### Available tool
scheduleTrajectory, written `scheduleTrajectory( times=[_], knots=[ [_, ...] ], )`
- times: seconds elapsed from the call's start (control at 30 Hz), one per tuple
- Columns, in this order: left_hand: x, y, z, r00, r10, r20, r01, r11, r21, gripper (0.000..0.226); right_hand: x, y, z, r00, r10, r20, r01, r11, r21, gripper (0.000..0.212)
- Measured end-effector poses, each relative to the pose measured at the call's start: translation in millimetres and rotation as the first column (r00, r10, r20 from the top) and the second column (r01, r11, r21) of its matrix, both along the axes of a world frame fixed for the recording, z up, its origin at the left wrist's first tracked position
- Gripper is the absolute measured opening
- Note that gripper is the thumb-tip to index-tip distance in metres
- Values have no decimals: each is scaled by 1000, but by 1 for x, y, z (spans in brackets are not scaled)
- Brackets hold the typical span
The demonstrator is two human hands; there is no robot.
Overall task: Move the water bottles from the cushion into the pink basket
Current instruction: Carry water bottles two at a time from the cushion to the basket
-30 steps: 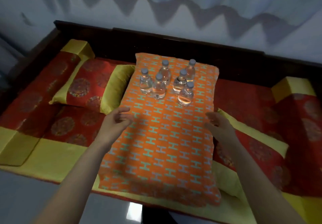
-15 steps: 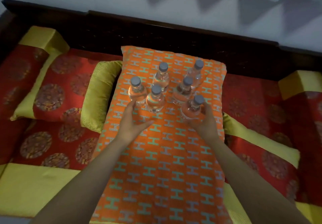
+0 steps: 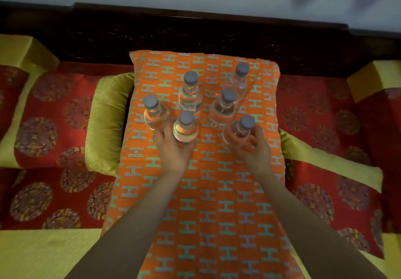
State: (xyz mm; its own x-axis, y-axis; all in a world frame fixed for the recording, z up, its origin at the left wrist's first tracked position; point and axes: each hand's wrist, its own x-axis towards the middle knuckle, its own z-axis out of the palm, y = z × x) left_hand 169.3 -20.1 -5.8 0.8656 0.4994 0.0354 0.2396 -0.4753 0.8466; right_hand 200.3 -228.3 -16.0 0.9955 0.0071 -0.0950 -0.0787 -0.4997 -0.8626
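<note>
Currently, head view: left hand (image 3: 173,150) cupping front clear plastic water bottle (image 3: 185,129); right hand (image 3: 253,148) wrapped around near-right grey-capped bottle (image 3: 239,132). Six upright on orange H-patterned cushion (image 3: 217,202). Pink basket unseen. Advice: grip low, lift straight, avoid toppling neighbours. Transparent, water-filled.

Six clear bottles (image 3: 190,93), grey caps, all upright on far half of orange cushion (image 3: 217,202) with teal H print. Back row: one center-left, one far right (image 3: 237,81). Middle: left one (image 3: 154,113), right one (image 3: 223,110) just in front of far-right bottle. Front pair: one (image 3: 185,130) gripped from near side by left hand (image 3: 173,150), touching left bottle; other (image 3: 239,132) wrapped by right hand (image 3: 252,146). Both look still seated on cushion, hard to tell. Basket not in view.
</note>
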Motion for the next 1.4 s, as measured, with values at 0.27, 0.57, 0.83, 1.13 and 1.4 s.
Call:
scheduleTrajectory(
  times=[0.27,0.57,0.83,1.13,1.4],
  knots=[
    [-7,-3,4,999,-37,-33,30,984,-176,67,-14,-6,0,998,-48,41,42,991,129,71],
    [-38,29,25,993,-86,-84,66,974,-217,61,-41,-11,19,992,-119,35,111,980,168,66],
    [-71,44,74,989,-149,1,144,952,-270,60,-83,-22,72,981,-184,67,174,975,141,55],
    [-113,51,142,944,-292,154,325,900,-291,68,-157,-44,145,940,-299,163,250,931,265,67],
    [-144,8,167,896,-388,216,439,850,-293,40,-239,-88,188,881,-434,188,385,889,248,60]
  ],
)
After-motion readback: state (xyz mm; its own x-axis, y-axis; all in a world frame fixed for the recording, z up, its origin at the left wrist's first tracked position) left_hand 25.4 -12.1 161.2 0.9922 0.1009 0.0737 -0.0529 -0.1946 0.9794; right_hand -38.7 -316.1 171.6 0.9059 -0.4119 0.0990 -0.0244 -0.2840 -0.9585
